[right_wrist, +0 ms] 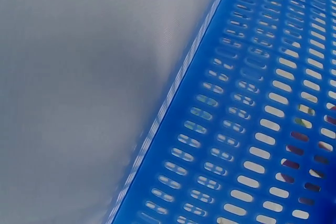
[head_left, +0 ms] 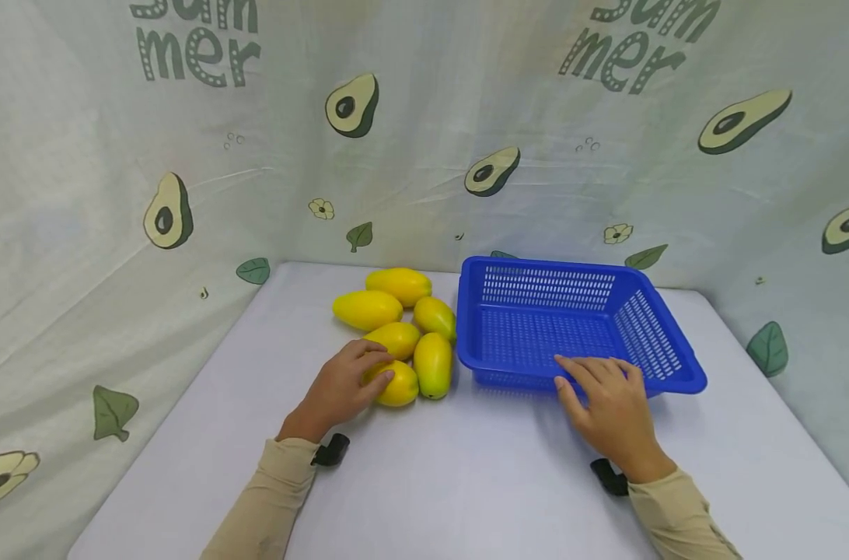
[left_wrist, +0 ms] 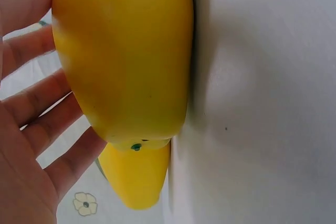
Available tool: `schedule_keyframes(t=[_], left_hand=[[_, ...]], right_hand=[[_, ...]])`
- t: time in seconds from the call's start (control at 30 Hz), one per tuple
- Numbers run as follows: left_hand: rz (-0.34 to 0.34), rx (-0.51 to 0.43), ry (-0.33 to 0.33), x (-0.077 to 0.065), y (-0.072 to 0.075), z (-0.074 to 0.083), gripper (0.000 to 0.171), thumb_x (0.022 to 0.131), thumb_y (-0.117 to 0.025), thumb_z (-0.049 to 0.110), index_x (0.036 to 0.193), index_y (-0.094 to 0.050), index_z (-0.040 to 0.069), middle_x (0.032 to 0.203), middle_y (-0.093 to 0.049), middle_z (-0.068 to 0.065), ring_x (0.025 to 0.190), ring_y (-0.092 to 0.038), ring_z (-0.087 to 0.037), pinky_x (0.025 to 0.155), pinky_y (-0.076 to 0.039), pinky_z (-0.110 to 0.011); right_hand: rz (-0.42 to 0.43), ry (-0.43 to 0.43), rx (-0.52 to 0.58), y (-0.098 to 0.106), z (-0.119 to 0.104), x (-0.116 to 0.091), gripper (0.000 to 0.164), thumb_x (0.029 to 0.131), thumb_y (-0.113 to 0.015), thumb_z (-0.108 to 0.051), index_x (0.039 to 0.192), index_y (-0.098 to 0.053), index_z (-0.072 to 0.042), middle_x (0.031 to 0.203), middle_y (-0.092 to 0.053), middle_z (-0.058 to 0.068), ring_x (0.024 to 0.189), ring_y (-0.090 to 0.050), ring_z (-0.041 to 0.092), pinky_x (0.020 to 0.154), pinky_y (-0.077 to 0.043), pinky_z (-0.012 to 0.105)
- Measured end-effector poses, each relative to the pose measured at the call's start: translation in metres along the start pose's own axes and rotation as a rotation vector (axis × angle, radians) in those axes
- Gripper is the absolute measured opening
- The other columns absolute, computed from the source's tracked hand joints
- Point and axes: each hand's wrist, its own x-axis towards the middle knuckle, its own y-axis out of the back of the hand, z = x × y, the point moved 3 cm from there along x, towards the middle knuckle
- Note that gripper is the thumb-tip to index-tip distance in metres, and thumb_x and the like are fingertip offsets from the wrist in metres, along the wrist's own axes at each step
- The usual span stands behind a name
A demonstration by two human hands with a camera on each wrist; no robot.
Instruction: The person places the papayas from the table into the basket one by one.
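Several smooth yellow fruits, greenish at one end and papaya-like, lie in a cluster left of a blue plastic basket (head_left: 581,375). My left hand (head_left: 344,383) touches the nearest papaya (head_left: 399,386), fingers lightly bent over its upper side. In the left wrist view that papaya (left_wrist: 126,56) rests on the table, the fingertips partly hidden behind it. Another papaya (left_wrist: 137,174) shows beyond its end. My right hand (head_left: 609,408) is at the basket's front rim, fingers loosely spread; contact is unclear. Only the slotted basket wall (right_wrist: 226,114) and the table appear in the right wrist view.
A white table (head_left: 459,482) carries everything. Its far edge meets a hanging cloth (head_left: 410,155) printed with avocados, leaves and flowers. The basket stands on the right half of the table, its slotted floor visible. One papaya (head_left: 433,365) lies close to the basket's left side.
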Motion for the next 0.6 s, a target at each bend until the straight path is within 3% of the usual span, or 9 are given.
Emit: schedule_keyframes(t=[0.3, 0.6], left_hand=[[-0.068, -0.019, 0.055, -0.0039, -0.0028, -0.0036, 0.030, 0.099, -0.065, 0.033, 0.124, -0.072, 0.020, 0.120, -0.063, 0.001, 0.115, -0.058, -0.019, 0.099, -0.050, -0.040], [-0.179, 0.027, 0.130, -0.0053, -0.0032, -0.0056, 0.056, 0.090, -0.070, 0.053, 0.137, -0.064, 0.022, 0.132, -0.056, -0.001, 0.122, -0.054, -0.022, 0.103, -0.046, -0.044]], right_hand=[[-0.010, 0.019, 0.017, 0.0001, -0.0003, -0.0039, 0.044, 0.105, -0.044, -0.043, 0.129, -0.070, -0.016, 0.117, -0.070, 0.010, 0.106, -0.062, 0.035, 0.097, -0.034, 0.064], [-0.021, -0.007, 0.019, 0.0008, -0.0006, -0.0039, 0.041, 0.104, -0.047, -0.039, 0.129, -0.070, -0.016, 0.115, -0.069, 0.010, 0.105, -0.061, 0.035, 0.099, -0.032, 0.064]])
